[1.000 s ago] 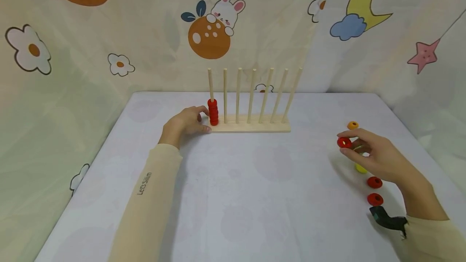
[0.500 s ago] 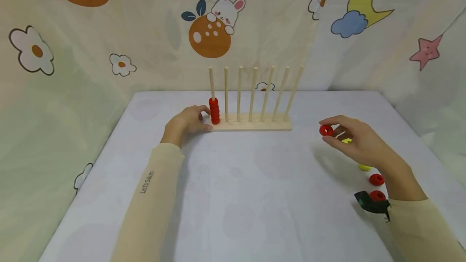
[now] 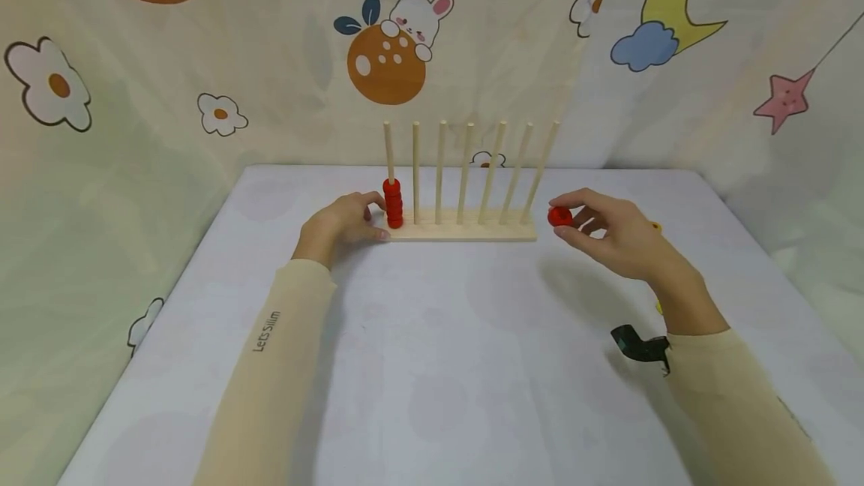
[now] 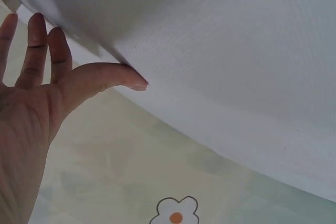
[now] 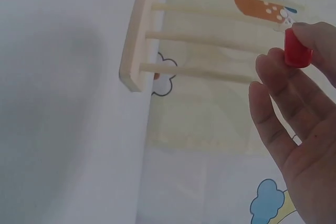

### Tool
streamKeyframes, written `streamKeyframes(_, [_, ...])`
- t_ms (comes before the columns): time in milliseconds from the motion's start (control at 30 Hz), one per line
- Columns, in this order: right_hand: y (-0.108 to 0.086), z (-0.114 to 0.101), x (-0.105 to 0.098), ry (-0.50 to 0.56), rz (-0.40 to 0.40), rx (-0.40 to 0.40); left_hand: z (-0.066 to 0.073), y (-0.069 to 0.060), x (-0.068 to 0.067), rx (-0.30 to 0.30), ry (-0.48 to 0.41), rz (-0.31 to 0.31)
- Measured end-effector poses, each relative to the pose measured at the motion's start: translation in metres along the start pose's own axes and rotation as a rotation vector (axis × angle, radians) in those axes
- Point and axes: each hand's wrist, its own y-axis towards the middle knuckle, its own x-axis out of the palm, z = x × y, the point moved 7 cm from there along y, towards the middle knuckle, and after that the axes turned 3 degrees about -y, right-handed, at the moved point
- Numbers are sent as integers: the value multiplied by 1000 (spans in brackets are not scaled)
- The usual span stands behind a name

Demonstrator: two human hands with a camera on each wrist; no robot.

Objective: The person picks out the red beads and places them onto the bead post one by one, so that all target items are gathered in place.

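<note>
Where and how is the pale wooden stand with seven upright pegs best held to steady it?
Probably by the left end of its flat wooden base, coming from the left, thumb in front and fingers behind: that end is low and narrow, while the thin pegs stand tall. The left hand is there, leaving the right side for the right hand with its round red bead.

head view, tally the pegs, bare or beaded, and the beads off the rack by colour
Peg with red beads: 1
Bare pegs: 6
Red bead in the right hand: 1
Orange bead, partly hidden: 1
Yellow bead, partly hidden: 1
Total in sight: 10
</note>
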Motion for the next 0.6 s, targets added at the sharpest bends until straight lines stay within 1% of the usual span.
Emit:
streamKeyframes(200, [14, -5, 3, 10, 36, -50, 1, 2, -1, -1, 19, -10])
streamKeyframes(367, [28, -13, 10, 46, 38, -97, 1, 2, -1, 3, 24, -6])
streamKeyframes(600, [40, -20, 18, 83, 38, -115, -1, 2, 0, -3, 13, 0])
